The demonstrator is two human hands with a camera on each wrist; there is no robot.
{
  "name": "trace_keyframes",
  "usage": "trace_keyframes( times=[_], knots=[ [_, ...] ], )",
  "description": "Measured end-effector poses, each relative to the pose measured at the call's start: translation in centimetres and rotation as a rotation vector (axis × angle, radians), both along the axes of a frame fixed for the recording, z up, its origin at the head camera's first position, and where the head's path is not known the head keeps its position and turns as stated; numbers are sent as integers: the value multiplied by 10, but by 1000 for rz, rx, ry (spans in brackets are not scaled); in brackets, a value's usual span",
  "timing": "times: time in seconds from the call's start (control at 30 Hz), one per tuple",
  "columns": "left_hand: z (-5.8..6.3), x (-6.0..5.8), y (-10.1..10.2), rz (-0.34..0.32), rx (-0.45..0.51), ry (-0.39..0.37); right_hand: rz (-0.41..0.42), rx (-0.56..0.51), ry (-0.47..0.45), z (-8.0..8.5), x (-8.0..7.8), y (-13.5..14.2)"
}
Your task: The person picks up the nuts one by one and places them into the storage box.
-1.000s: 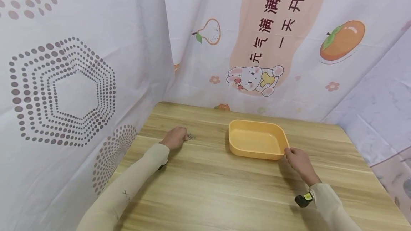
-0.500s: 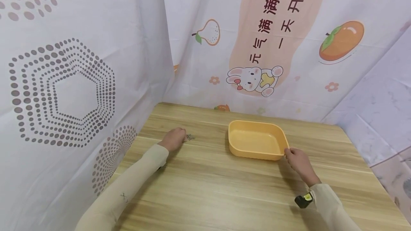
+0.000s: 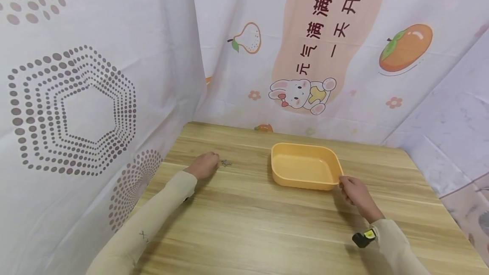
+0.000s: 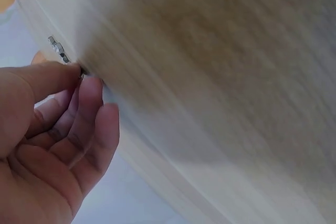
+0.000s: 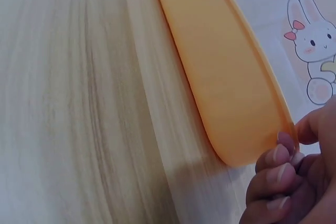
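A small pile of silvery metal pieces (image 3: pixel 226 163), possibly screws, lies on the wooden table to the left of the tray. Just left of the pile is my left hand (image 3: pixel 204 165), its thumb and fingers brought together low over the wood. The left wrist view shows a tiny dark metal piece (image 4: pixel 84 70) at its pinched fingertips, mostly hidden, with more metal pieces (image 4: pixel 58 48) beyond. My right hand (image 3: pixel 357 194) grips the near right corner of an orange plastic tray (image 3: pixel 305 185). Thumb and fingers pinch its rim in the right wrist view.
The wooden table (image 3: pixel 244 232) ends at a printed white curtain (image 3: pixel 229 105) at the back. A patterned cloth (image 3: pixel 168 75) hangs along the left side, near the left arm. Another pale cloth (image 3: pixel 451 130) borders the right side.
My left hand has drawn slightly left, away from the pile, so a small gap shows between them. The right hand and tray have stayed nearly still.
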State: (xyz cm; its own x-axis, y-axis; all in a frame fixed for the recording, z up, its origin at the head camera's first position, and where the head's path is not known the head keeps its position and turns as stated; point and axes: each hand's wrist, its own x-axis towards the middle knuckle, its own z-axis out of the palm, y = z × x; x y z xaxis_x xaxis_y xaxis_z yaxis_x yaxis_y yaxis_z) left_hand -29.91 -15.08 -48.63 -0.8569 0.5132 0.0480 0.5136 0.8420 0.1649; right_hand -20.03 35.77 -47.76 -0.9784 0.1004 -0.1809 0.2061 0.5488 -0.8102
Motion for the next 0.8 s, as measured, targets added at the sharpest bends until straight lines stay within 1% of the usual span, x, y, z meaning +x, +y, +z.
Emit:
trace_keyframes(
  times=[0.13, 0.27, 0.4, 0.53, 0.8],
  knots=[
    [-1, -1, -1, 3, -12, 33, 11, -115, -21, 0, 1, 2],
    [-3, -1, -2, 14, 28, 29, 28, -168, -26, -1, 1, 2],
    [-3, -1, -2, 40, 83, 17, 36, -178, -24, 0, 1, 2],
    [-4, -3, -2, 52, 100, 42, 29, -176, -19, -2, 1, 2],
    [3, -2, 2, 23, 123, 48, 32, -195, -10, -4, 2, 2]
  ],
)
